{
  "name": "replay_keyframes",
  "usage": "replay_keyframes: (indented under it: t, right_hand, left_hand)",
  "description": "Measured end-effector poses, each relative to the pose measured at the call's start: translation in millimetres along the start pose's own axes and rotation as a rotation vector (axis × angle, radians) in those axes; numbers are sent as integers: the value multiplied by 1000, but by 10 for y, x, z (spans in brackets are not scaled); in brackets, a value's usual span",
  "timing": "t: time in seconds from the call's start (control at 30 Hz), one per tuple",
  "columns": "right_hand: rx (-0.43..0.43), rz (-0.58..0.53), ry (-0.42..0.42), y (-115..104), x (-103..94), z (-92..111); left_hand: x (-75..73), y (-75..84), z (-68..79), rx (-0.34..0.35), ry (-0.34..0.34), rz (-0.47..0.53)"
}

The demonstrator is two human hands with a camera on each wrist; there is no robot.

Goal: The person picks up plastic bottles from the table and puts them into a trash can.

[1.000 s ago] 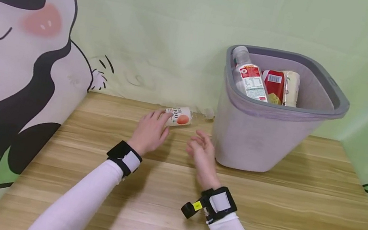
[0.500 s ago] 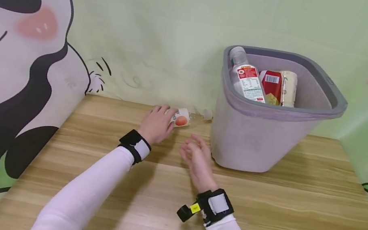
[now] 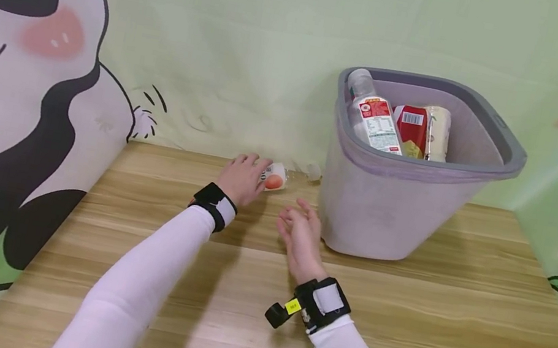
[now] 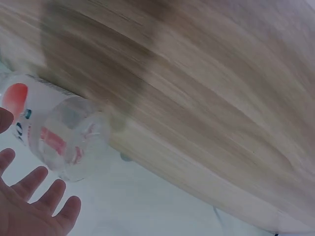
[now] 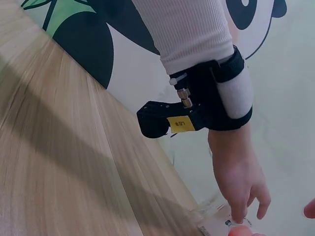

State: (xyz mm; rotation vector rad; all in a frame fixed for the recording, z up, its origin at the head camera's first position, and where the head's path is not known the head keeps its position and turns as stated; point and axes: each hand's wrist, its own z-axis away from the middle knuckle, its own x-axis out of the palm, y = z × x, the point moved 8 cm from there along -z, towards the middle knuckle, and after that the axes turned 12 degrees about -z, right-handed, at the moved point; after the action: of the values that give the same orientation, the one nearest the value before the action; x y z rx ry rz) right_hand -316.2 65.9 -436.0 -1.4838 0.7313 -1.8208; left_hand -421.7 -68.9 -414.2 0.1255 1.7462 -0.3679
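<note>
A clear plastic bottle (image 3: 275,178) with a white label and a peach picture lies on its side at the back of the table, its cap toward the bin. My left hand (image 3: 242,179) is over its base end and hides part of the label. In the left wrist view the fingers (image 4: 53,196) are spread and stand apart from the bottle (image 4: 59,130), with the thumb on its other side. My right hand (image 3: 302,234) hovers in front of the bin, fingers loosely bent, holding nothing.
A grey bin (image 3: 379,210) with a liner stands right of the bottle. Inside are a clear bottle (image 3: 377,123) with a red-and-white label, a red package (image 3: 412,129) and a cream-coloured container (image 3: 437,133). A printed cloth wall (image 3: 231,66) borders the wooden table (image 3: 426,324).
My left hand has moved right and away from me, covering more of the bottle's label. The right hand has shifted only slightly. The bin's contents look the same.
</note>
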Motion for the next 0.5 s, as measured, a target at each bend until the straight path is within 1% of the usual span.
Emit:
replay_keyframes:
  t: [0.13,0.37,0.5]
  right_hand:
    - [-3,2,-8,-9,25,5]
    - [-6,22,-7,-38,50,25]
    - [-16,29,-8,-62,68,27]
  left_hand:
    - [13,-3,-10,4,11,-7]
    - [49,18,11,15,-40,-1]
    - [67,7,-3,23,-38,2]
